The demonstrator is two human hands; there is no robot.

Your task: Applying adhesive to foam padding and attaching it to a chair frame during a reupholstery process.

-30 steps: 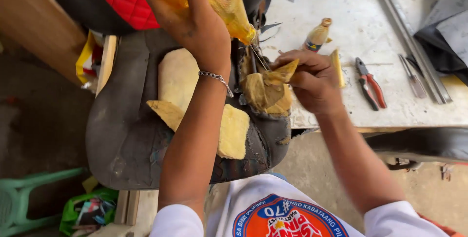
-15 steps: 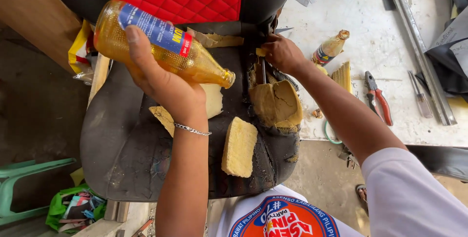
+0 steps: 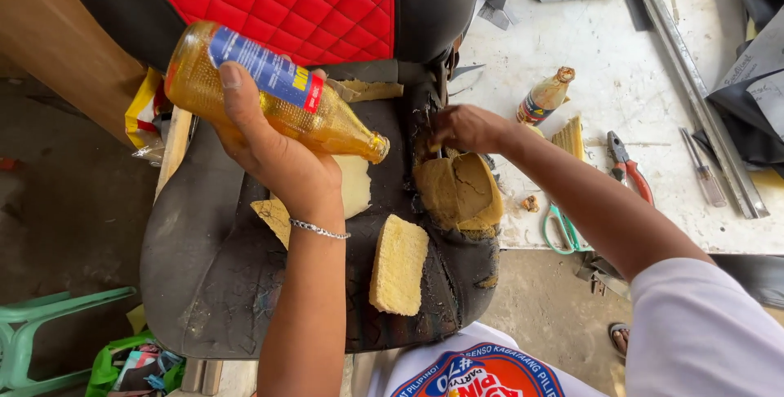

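Observation:
My left hand [image 3: 269, 148] grips a glass bottle [image 3: 265, 91] of amber liquid with a blue label, tilted so that its open mouth points down and right over a black seat base [image 3: 204, 274]. My right hand [image 3: 461, 127] rests at the seat's right edge, fingertips touching a flap of yellow-brown foam [image 3: 459, 193] smeared with glue. A rectangular piece of yellow foam [image 3: 398, 265] lies loose on the seat, and a paler foam patch [image 3: 355, 186] shows under the bottle's mouth. The seat's red quilted backrest [image 3: 290, 1] stands behind.
On the white worktable [image 3: 621, 78] to the right lie a small brown bottle [image 3: 545, 96], red-handled pliers [image 3: 630, 167], green scissors [image 3: 562, 229], a screwdriver [image 3: 702, 172] and a metal rail [image 3: 694, 86]. A green plastic stool [image 3: 41, 323] stands at lower left.
My left hand has brought the bottle from high above the seat down and left, tilted over the foam. My right hand let go of the folded foam and moved to the seat's edge.

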